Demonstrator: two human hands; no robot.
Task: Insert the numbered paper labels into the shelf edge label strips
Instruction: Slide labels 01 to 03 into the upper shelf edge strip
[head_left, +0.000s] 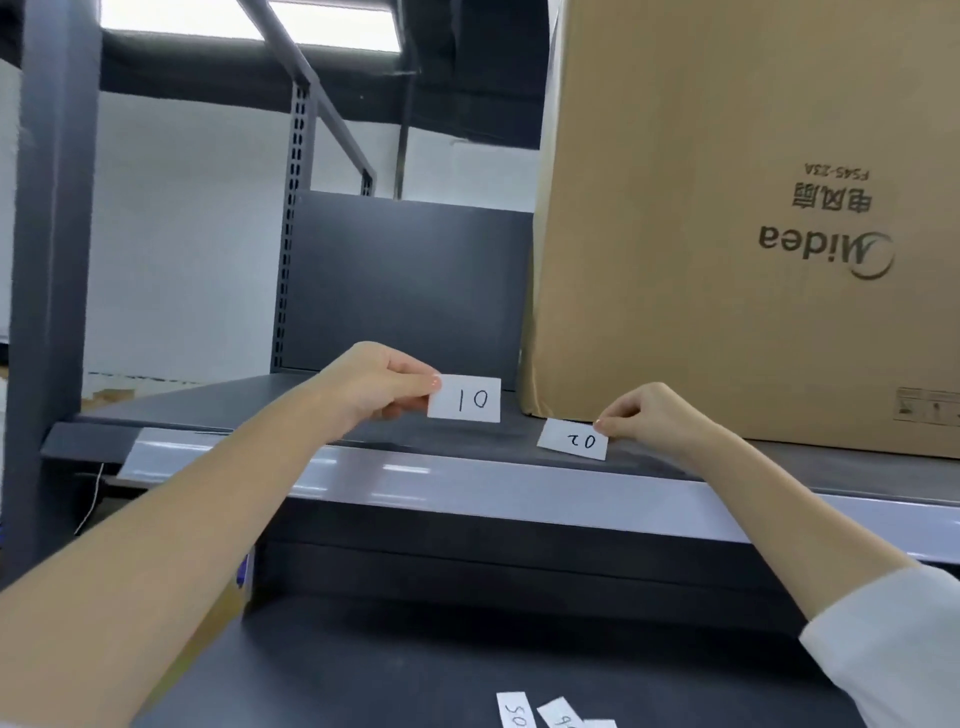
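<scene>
White paper labels pinched in both hands

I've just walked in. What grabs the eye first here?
Probably the big brown cardboard box, standing upside down on the dark grey metal shelf at the right. In front of it, the left hand pinches a white paper label marked 01 held up, while the right hand pinches a white paper label marked 02 low over the shelf.

Single head cam, wide-angle, worn by the person. Faces forward and slightly up into the dark shelf, close in; both forearms reach away from the lens. Cardboard box fills upper right.
</scene>
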